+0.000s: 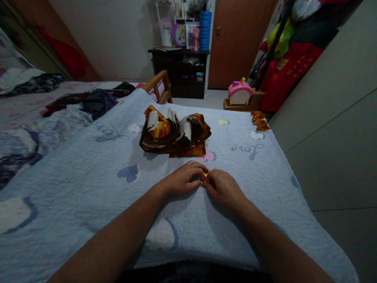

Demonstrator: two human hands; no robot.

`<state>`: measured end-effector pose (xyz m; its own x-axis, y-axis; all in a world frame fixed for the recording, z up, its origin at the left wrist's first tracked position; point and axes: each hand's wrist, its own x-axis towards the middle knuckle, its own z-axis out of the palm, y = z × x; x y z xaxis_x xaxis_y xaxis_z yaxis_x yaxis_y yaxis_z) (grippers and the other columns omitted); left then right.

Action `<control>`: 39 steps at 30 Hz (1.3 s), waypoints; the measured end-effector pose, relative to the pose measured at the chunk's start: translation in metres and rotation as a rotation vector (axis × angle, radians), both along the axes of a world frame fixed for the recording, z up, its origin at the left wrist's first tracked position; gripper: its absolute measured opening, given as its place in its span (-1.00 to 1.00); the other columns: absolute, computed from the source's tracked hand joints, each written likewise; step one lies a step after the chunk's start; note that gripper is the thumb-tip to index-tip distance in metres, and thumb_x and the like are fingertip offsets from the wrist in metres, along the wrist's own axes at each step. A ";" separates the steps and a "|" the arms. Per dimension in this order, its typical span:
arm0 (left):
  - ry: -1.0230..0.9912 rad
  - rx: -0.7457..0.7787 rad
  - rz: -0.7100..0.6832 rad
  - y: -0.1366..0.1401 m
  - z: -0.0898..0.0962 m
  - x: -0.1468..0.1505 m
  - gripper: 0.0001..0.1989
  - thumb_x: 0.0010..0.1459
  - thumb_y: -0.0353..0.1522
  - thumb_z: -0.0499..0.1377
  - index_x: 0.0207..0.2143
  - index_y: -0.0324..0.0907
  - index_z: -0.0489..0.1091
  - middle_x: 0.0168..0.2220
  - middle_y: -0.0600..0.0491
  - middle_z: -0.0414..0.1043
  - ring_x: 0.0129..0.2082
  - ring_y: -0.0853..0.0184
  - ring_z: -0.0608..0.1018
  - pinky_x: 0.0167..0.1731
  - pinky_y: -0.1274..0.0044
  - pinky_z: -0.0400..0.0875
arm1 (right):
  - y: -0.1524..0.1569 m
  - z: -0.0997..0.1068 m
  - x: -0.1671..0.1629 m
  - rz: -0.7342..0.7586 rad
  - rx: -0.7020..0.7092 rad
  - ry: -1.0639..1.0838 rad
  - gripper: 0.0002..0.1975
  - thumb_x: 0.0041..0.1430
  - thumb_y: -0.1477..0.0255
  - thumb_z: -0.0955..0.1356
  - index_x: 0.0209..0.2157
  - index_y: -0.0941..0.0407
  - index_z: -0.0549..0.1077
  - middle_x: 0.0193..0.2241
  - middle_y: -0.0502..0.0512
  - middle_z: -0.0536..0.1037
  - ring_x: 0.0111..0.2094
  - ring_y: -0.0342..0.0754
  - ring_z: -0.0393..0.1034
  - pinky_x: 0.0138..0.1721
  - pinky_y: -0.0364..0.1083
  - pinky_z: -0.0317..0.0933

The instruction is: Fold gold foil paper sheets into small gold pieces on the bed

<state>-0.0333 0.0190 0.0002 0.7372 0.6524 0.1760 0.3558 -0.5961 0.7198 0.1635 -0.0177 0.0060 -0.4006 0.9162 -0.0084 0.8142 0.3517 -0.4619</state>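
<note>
Together, my left hand and right hand pinch a small shiny gold piece, curled shiny brown sheets beyond, blue quilt below.

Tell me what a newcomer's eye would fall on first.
Probably the bulky stack of curled amber sheets, lying on the pale blue bedspread just beyond the hands. Next, the small shiny gold piece between the left hand and right hand, then the amber pieces near the bedspread's far right corner.

A piece sits between the hands, sheets just beyond on the quilt, more pieces ahead right, clothes ahead left, cabinet and door farther ahead.
</note>
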 end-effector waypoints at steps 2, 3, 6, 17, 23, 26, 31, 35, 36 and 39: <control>0.002 0.000 -0.004 -0.001 0.002 0.000 -0.81 0.12 -0.53 0.17 -0.23 -0.15 0.48 0.00 -0.03 0.47 0.09 0.20 0.44 0.17 0.30 0.31 | 0.000 0.000 0.000 0.000 -0.004 0.000 -0.89 0.24 0.48 0.35 -0.37 0.14 0.51 -0.38 0.08 0.55 -0.34 -0.05 0.38 -0.29 -0.08 0.09; 0.003 0.000 -0.005 -0.001 0.003 0.000 -0.81 0.12 -0.52 0.18 -0.22 -0.15 0.48 0.01 -0.04 0.47 0.10 0.20 0.44 0.17 0.29 0.30 | 0.000 0.000 0.000 0.002 -0.005 -0.002 -0.89 0.24 0.48 0.35 -0.38 0.13 0.50 -0.39 0.08 0.55 -0.34 -0.05 0.38 -0.30 -0.08 0.08; 0.009 -0.006 -0.009 -0.002 0.004 -0.001 -0.81 0.12 -0.50 0.19 -0.21 -0.14 0.48 0.00 -0.03 0.48 0.09 0.20 0.44 0.17 0.29 0.29 | 0.001 -0.001 0.000 0.009 0.001 -0.009 -0.88 0.25 0.48 0.34 -0.37 0.13 0.50 -0.39 0.08 0.55 -0.34 -0.05 0.38 -0.30 -0.08 0.08; 0.020 -0.007 -0.007 -0.002 0.005 -0.001 -0.87 0.20 -0.48 0.18 -0.21 -0.15 0.46 0.03 -0.05 0.46 0.12 0.21 0.41 0.18 0.30 0.29 | 0.000 0.002 -0.001 -0.016 -0.005 -0.009 -0.80 0.30 0.46 0.30 -0.40 0.14 0.51 -0.40 0.10 0.57 -0.36 -0.05 0.39 -0.32 -0.08 0.07; 0.030 -0.008 0.013 -0.001 0.003 0.001 -0.86 0.22 -0.50 0.14 -0.25 -0.14 0.47 0.01 -0.04 0.48 0.10 0.22 0.43 0.16 0.30 0.30 | 0.000 0.002 0.000 0.002 -0.003 -0.022 -0.78 0.32 0.45 0.29 -0.39 0.14 0.52 -0.39 0.10 0.58 -0.36 -0.05 0.41 -0.31 -0.09 0.08; 0.021 0.003 0.015 -0.001 0.000 0.000 -0.82 0.17 -0.54 0.14 -0.25 -0.14 0.47 0.01 -0.03 0.48 0.10 0.22 0.43 0.16 0.30 0.31 | 0.000 0.003 0.000 0.009 -0.011 -0.014 -0.79 0.31 0.45 0.31 -0.40 0.13 0.52 -0.40 0.09 0.58 -0.36 -0.06 0.41 -0.32 -0.09 0.07; 0.027 0.003 0.016 -0.001 0.000 0.000 -0.79 0.13 -0.56 0.16 -0.24 -0.13 0.47 0.01 -0.02 0.48 0.10 0.21 0.43 0.16 0.30 0.30 | 0.001 0.002 0.000 0.011 -0.006 -0.008 -0.78 0.31 0.44 0.31 -0.41 0.13 0.52 -0.41 0.09 0.58 -0.38 -0.06 0.40 -0.33 -0.09 0.06; 0.028 0.005 0.010 0.000 0.001 0.000 -0.78 0.11 -0.57 0.17 -0.24 -0.14 0.47 0.01 -0.02 0.47 0.10 0.21 0.43 0.16 0.31 0.30 | 0.002 0.001 -0.001 0.003 0.004 -0.012 -0.80 0.28 0.46 0.32 -0.42 0.13 0.52 -0.40 0.10 0.58 -0.37 -0.05 0.41 -0.33 -0.09 0.06; 0.029 0.006 0.010 0.000 0.001 0.000 -0.79 0.11 -0.57 0.17 -0.24 -0.14 0.46 0.02 -0.02 0.47 0.10 0.21 0.43 0.16 0.31 0.30 | 0.001 0.001 -0.001 -0.001 0.003 -0.014 -0.81 0.27 0.46 0.32 -0.42 0.13 0.52 -0.41 0.10 0.58 -0.37 -0.05 0.41 -0.33 -0.09 0.06; 0.034 0.002 0.014 0.000 0.001 0.000 -0.79 0.11 -0.56 0.18 -0.24 -0.14 0.46 0.02 -0.02 0.47 0.10 0.21 0.42 0.16 0.31 0.30 | 0.001 0.001 -0.002 -0.010 -0.003 -0.023 -0.81 0.26 0.46 0.31 -0.42 0.12 0.52 -0.40 0.11 0.59 -0.37 -0.05 0.41 -0.34 -0.09 0.06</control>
<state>-0.0331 0.0188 0.0008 0.7336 0.6624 0.1517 0.3886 -0.5920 0.7061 0.1618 -0.0166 0.0070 -0.3908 0.9202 -0.0199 0.8281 0.3421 -0.4441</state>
